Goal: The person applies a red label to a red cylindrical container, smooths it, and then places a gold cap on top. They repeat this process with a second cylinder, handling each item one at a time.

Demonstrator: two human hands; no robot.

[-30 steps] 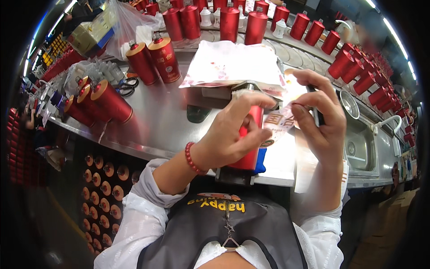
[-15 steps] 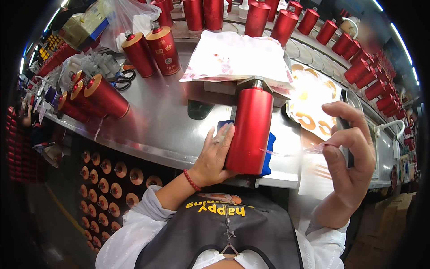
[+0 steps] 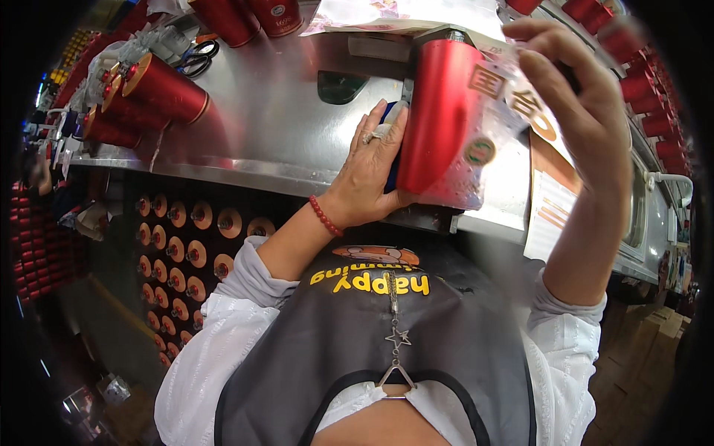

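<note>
Clear film (image 3: 474, 169): swung up right of red bottle (image 3: 440, 115).
Left hand (image 3: 370, 167): holding bottle's lower left.
Right hand (image 3: 576, 97): near its neck; grip, I can't tell.

Bottle (image 3: 439, 111): metallic-looking red coat, smooth, satin sheen, soft highlight down its length. Neck (image 3: 455, 36): clear, shiny; glass or plastic, can't tell. Film (image 3: 457, 177): thin see-through plastic, glossy, wrinkled. Tabletop (image 3: 260, 97): bare steel, smooth, throwing back blurred red from the bottles (image 3: 165, 89) at left. Apron (image 3: 312, 334): dark fabric, matt, lightly creased. Sleeves (image 3: 212, 334): white cloth, faintly textured. Bracelet (image 3: 326, 216): polished beads. Chain (image 3: 393, 301): shiny metal. Finger wrap (image 3: 377, 134): matt, cloth-like. Boxes (image 3: 648, 327): dull, cardboard-looking.
</note>
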